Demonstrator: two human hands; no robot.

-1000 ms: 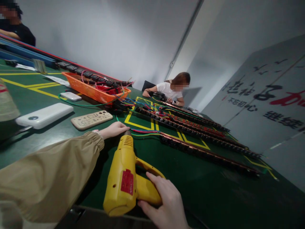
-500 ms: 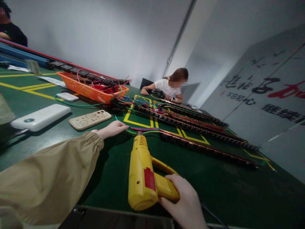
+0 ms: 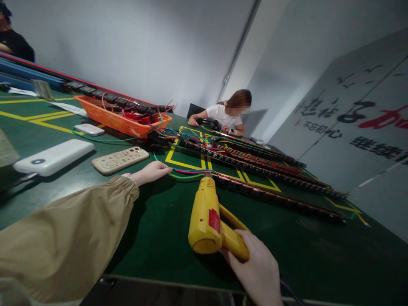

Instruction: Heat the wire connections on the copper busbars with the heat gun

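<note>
My right hand (image 3: 256, 272) grips the handle of a yellow heat gun (image 3: 207, 216), whose nozzle points at the red, blue and green wires (image 3: 191, 172) leading into the nearest long black power strip (image 3: 274, 199). My left hand (image 3: 152, 171), in a tan sleeve, rests on the green table (image 3: 165, 221) with its fingertips pinching the near end of those wires.
A phone (image 3: 120, 160), a white power bank (image 3: 52, 157) and another white device (image 3: 89, 129) lie to the left. An orange basket (image 3: 118, 120) of parts stands behind them. More power strips (image 3: 255, 163) stretch away. One person sits at the far end (image 3: 228, 115), another at top left (image 3: 14, 40).
My right hand has swung the heat gun to the right, from near my left hand towards the strip's end. My left hand has stayed on the wires.
</note>
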